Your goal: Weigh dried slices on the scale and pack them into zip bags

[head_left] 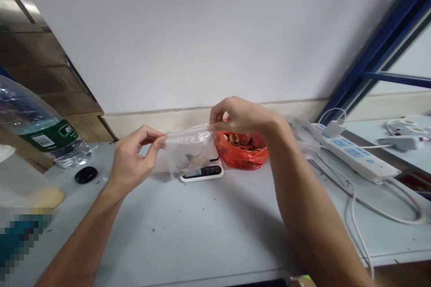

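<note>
A clear zip bag [183, 145] with a few brownish dried pieces [194, 161] at its bottom hangs between my two hands. My left hand [136, 154] pinches the bag's upper left corner between thumb and fingers. At the upper right corner, my right hand [235, 116] grips the top edge of the same bag. Behind and below the bag lies a small white digital scale [215, 171] with a dark display strip, partly hidden by it. Just right of the scale sits a red plastic bag [235, 156], its mouth open, holding dried brown slices [239, 139].
At the left lies a large water bottle [43, 136] with a green label, near a round black lid [86, 174] and a translucent white container [20, 179]. A white power strip [360, 154] with trailing cables lies at the right. A blue metal frame [373, 40] leans beyond it.
</note>
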Demonstrator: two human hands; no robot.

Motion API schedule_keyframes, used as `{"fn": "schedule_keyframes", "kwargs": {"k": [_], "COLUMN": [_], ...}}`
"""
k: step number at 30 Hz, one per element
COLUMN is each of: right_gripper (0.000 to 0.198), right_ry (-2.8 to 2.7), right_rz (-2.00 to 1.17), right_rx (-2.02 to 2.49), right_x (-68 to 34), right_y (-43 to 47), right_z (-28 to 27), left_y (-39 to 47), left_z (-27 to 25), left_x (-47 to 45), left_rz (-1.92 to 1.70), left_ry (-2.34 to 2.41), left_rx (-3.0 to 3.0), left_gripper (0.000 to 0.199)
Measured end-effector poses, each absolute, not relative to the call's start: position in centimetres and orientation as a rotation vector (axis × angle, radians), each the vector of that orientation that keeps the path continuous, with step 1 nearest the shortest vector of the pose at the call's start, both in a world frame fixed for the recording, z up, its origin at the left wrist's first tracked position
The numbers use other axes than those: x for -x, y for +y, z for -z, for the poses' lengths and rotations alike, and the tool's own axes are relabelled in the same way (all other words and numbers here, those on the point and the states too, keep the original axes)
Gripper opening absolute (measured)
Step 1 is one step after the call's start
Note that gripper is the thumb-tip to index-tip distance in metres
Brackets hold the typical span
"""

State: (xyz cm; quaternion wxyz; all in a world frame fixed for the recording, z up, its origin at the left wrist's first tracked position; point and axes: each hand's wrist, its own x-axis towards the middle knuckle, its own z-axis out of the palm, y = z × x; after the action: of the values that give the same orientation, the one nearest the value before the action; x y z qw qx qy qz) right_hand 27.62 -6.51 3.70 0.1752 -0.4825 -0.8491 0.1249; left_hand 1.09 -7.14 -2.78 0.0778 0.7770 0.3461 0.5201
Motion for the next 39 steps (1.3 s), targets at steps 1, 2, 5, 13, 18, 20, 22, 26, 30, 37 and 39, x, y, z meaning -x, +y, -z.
{"fn": "schedule_keyframes", "kwargs": {"k": [1, 2, 5, 13, 18, 20, 22, 26, 30, 37, 39], "right_gripper": [0.010, 0.012, 0.034, 0.031, 0.051, 0.056, 0.054, 0.071, 0.061, 0.019, 0.014], "right_ry": [-2.403, -2.409, -2.488, -2.272, -1.823, -1.933, -2.173, -2.144, -1.996, -2.313, -2.376], "right_rz": [-0.346, -0.366, -0.533, -0.332, 0.351, 0.423, 0.278, 0.053, 0.141, -0.239, -0.385], "right_rx": [1.380, 1.357, 1.118, 1.250, 1.657, 1.744, 1.839, 2.034, 1.884, 1.924, 1.988], "right_x": [-27.6, -27.5, -27.2, -33.4, -40.2, -42.1, -43.3, -43.6, -41.4, -32.7, -30.6], "right_y": [-6.9, -7.2, -7.9, -9.5, -11.5, -11.8, -11.9, -12.3, -11.9, -7.7, -6.2], "right_z": [-4.1, -4.4, -5.0, -4.5, -1.3, 1.4, 3.9, 5.8, 3.1, -0.2, 0.5], "left_y": [-7.1, -7.0, -7.1, -8.2, -6.5, -6.0, -5.8, -5.8, -5.7, -5.8, -5.8], "left_z": [2.0, 1.1, -2.0, -5.0, -1.4, 0.0, 1.0, 2.1, 2.5, 3.2, 3.5], "left_x": [-1.3, -1.6, -3.6, -9.9, -10.0, -10.0, -10.0, -10.1, -9.7, -7.2, -6.3], "left_rz": [-1.564, -1.550, -1.391, -1.355, -0.998, -0.875, -0.795, -0.727, -0.712, -0.730, -0.718], "left_ry": [1.024, 1.005, 0.800, 0.619, 0.529, 0.563, 0.588, 0.592, 0.613, 0.740, 0.783], "left_rx": [-2.368, -2.421, -2.661, -2.775, -2.880, -2.914, -2.931, -2.931, -2.876, -2.847, -2.837], "left_gripper": [0.010, 0.010, 0.012, 0.020, 0.022, 0.026, 0.029, 0.028, 0.027, 0.030, 0.030]}}
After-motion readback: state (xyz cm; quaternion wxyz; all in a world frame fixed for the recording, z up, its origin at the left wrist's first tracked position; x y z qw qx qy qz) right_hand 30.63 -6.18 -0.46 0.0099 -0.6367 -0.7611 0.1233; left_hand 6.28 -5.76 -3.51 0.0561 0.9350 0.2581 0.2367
